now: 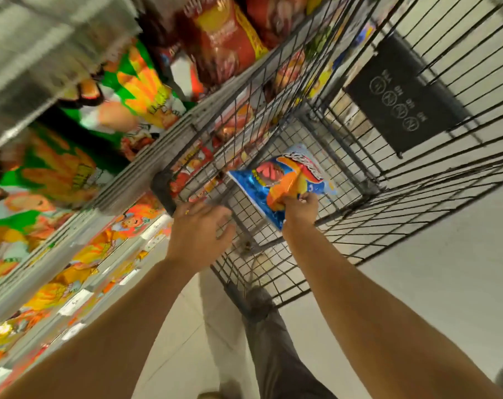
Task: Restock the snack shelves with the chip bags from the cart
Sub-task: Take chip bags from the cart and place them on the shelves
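A blue and orange chip bag (276, 180) hangs inside the black wire cart (374, 168), and my right hand (300, 210) grips its near edge. My left hand (199, 231) hovers over the cart's near rim with loosely curled fingers and holds nothing. The snack shelves (146, 156) run along the left, packed with green and orange bags (57, 174) and red bags (218, 38). More bags show through the cart's far wire side.
A black sign plate (402, 93) hangs on the cart's right wire wall. The cart stands close against the shelf edge. Price labels (74, 302) line the lower shelf rails. My legs and the pale tiled floor (417, 283) lie below.
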Tool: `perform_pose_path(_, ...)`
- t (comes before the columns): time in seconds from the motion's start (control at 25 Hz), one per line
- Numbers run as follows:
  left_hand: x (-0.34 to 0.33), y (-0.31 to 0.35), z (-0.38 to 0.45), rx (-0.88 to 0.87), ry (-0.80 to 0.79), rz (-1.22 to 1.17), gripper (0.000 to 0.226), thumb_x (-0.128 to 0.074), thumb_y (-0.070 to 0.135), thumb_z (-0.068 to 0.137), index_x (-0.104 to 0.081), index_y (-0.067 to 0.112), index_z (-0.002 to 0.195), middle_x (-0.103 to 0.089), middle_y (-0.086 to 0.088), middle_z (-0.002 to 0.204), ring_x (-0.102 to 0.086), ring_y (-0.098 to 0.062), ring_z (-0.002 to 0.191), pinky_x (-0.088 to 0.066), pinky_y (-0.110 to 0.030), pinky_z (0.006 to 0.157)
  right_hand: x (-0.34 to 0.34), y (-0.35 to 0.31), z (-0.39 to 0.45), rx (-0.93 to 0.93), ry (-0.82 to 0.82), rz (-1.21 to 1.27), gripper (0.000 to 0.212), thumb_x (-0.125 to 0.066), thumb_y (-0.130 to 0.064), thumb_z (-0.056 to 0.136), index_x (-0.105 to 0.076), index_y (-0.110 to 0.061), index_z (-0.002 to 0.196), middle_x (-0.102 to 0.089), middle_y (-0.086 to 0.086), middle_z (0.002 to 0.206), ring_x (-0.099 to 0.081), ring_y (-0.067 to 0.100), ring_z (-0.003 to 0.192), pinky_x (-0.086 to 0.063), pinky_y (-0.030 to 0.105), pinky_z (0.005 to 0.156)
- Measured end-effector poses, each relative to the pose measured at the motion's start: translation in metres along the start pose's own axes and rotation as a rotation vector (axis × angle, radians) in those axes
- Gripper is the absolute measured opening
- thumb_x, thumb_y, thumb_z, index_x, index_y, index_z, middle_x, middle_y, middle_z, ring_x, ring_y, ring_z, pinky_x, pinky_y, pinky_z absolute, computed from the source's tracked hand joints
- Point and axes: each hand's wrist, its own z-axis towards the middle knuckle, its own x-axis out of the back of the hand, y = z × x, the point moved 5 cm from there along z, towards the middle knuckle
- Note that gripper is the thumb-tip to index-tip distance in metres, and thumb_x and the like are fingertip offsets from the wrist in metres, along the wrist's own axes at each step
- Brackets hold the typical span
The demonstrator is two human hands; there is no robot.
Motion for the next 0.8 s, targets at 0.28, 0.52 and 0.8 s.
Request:
perform_pose_path(0.28, 0.134, 0.028, -0.123, -0.174, 0.378, -0.151, 0.051, -0.068, 0.022, 0.092, -0.057, 0.005, 0.138, -0.056, -0.017, 0.138, -0.052, -0.039, 0.127, -0.041, -0.052, 0.107, 0.074, -0.066, -0.224, 0.854, -0.236, -0.024, 0.033, -0.064, -0.002, 0.087, -0.041, -0.022, 0.074, -0.040, 0.013, 0.070, -0.039, 0.020, 0.068, -0.037, 0.047, 0.064)
perform_pose_path(0.52, 0.302, -0.002, -0.384, -0.220, 0.838, -0.065, 0.058, -0.063, 0.022, 0.086, -0.054, 0.001, 0.139, -0.054, -0.025, 0.140, -0.050, -0.042, 0.129, -0.040, -0.047, 0.110, 0.082, -0.054, -0.514, 1.231, -0.620, 0.069, 0.017, -0.068, 0.000, 0.090, -0.054, -0.008, 0.084, -0.060, 0.018, 0.075, -0.056, 0.029, 0.068, -0.050, 0.050, 0.067)
perform_pose_path(0.8, 0.452, -0.069, -0.655, -0.004, 1.221, 0.251, 0.063, -0.066, 0.028, 0.092, -0.047, 0.005, 0.147, -0.043, -0.019, 0.149, -0.039, -0.035, 0.141, -0.034, -0.044, 0.116, 0.043, -0.013, -0.801, 1.431, -1.109, 0.128, 0.029, -0.068, 0.001, 0.091, -0.055, -0.024, 0.085, -0.069, 0.009, 0.087, -0.067, 0.028, 0.084, -0.053, 0.050, 0.081)
